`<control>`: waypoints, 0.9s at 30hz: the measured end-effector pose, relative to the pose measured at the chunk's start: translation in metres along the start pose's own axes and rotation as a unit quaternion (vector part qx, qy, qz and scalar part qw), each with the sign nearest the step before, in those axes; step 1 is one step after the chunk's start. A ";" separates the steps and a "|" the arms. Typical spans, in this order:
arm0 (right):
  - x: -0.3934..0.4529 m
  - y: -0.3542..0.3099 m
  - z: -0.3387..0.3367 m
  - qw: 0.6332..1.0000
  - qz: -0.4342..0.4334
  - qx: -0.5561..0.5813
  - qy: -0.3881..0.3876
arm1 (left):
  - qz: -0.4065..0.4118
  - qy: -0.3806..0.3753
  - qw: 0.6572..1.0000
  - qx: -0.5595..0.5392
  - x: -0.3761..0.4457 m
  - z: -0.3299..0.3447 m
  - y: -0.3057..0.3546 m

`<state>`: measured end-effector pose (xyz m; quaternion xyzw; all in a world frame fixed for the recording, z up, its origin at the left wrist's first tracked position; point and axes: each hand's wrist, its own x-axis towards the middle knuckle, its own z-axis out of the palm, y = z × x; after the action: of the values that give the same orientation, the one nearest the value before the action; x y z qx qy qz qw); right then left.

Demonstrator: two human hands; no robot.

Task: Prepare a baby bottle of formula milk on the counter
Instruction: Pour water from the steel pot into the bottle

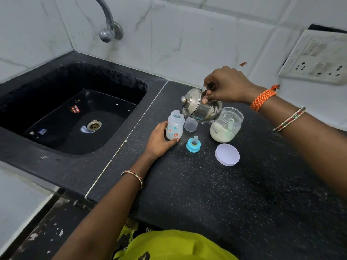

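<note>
Bottle (175, 128): upright, mouth up, my left hand (159, 141) wrapped around it.
Kettle (201, 106): tipped spout-down toward bottle, my right hand (225, 85) gripping its handle.
Unclear: any stream.

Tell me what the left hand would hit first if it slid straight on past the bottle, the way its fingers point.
Probably the clear cap just beyond the baby bottle that the left hand holds. Depth is uncertain; the tilted steel kettle hangs above that line.

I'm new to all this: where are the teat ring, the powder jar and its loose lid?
teat ring (193, 145): head view, blue collar.
powder jar (225, 126): head view, clear side wall.
loose lid (227, 154): head view, flat top.
</note>
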<state>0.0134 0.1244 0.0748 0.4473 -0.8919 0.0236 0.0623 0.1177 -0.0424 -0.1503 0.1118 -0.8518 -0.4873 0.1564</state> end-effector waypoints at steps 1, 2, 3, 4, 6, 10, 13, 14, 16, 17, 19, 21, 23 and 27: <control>0.000 0.000 0.000 1.000 0.001 0.000 0.000 | 0.000 0.000 1.000 0.001 0.000 0.000 0.000; 0.000 0.000 -0.001 1.000 0.002 0.000 -0.001 | 0.001 -0.001 1.000 0.001 0.000 0.000 -0.001; 0.000 -0.001 -0.001 1.000 0.001 0.000 -0.002 | 0.001 -0.001 1.000 0.000 0.000 0.000 0.000; 0.000 -0.001 -0.001 1.000 0.000 -0.002 -0.003 | 0.002 -0.001 1.000 -0.001 0.000 0.000 0.000; 0.000 -0.002 -0.001 1.000 0.000 -0.006 -0.002 | 0.002 -0.001 1.000 0.000 0.000 0.000 -0.001; 0.000 -0.004 0.000 1.000 -0.003 -0.021 0.003 | -0.001 0.000 1.000 0.002 0.000 0.000 -0.001; 0.001 -0.005 -0.002 1.000 -0.006 -0.030 0.001 | -0.005 -0.001 1.000 0.003 0.001 0.000 -0.001; 0.001 -0.005 -0.002 0.999 -0.007 -0.035 0.001 | -0.006 -0.001 1.000 0.004 0.001 0.001 -0.001; 0.001 -0.006 -0.002 0.999 -0.011 -0.045 0.000 | -0.008 -0.001 1.000 0.005 0.002 0.001 -0.001; 0.001 -0.006 -0.002 0.999 -0.013 -0.048 0.000 | -0.008 -0.001 1.000 0.006 0.001 0.001 -0.002; 0.001 -0.006 -0.003 0.999 -0.016 -0.052 0.001 | -0.008 0.000 1.000 0.006 0.001 0.001 -0.002; 0.001 -0.007 -0.003 0.998 -0.019 -0.058 0.004 | -0.008 -0.001 1.000 0.005 0.001 0.001 -0.002; 0.001 -0.007 -0.003 0.997 -0.022 -0.068 0.007 | -0.008 -0.001 1.000 0.004 0.002 0.001 -0.002; 0.002 -0.008 -0.003 0.995 -0.033 -0.088 0.015 | -0.009 0.000 1.000 0.005 0.001 0.001 -0.002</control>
<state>0.0185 0.1184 0.0777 0.4686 -0.8743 -0.0501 0.1160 0.1161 -0.0434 -0.1522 0.1203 -0.8530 -0.4847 0.1516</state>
